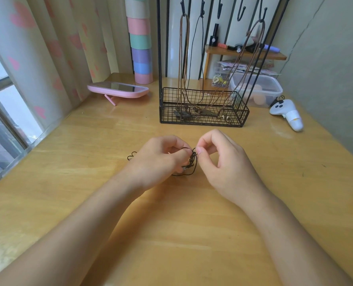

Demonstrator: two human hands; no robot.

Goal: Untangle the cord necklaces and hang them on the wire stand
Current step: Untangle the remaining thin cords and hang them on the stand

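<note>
The dark cord necklace is bunched up between the two hands, just above the middle of the table and on the near side of the wire stand. The left hand has its fingers curled round the bulk of the bundle and holds it from the left. A loose scalloped end of the cord shows on the far-left side of that hand and lies on the wood. The right hand pinches thumb and forefinger together on a strand at the upper right edge of the snarl, with its other fingers folded in.

The tangle therefore sits between the two grips and touches both. It forms a short clump running near to far, and one loop droops to the table on its near side. The right hand is the closer one to the strand being worked. As I judge it, the coming move is a pull to the right, away from the anchoring left hand and across the clump's long axis.

The stand lies straight ahead of the hands on the far side. A brown cord, a thin black cord and another brown cord hang from its hooks. Two bare hooks show between the black cord and the right-hand brown one. This necklace looks like the one left to free and hang
</note>
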